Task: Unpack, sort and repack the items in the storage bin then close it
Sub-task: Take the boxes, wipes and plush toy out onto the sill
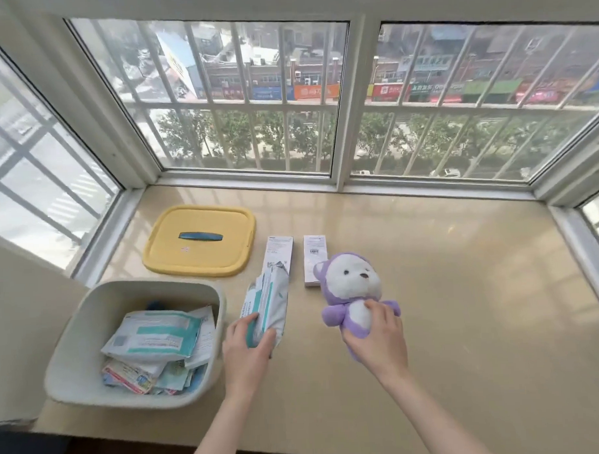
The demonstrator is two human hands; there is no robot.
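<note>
Left hand clamps a stack of packets just right of the bin; probably light and slick, may fan out, so grip across the edges. Right hand squeezes the plush toy, farther right: soft, light, take by the body.

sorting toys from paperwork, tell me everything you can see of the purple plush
The purple plush toy is a bear-like figure in fuzzy fabric: purple hood with ears, purple arms and body, white face and belly, dark eyes and nose. It faces the camera, head toward the window. The right hand grips its lower body, thumb on its belly. Its head hides the white box's near end; whether it touches the ledge is unclear.
</note>
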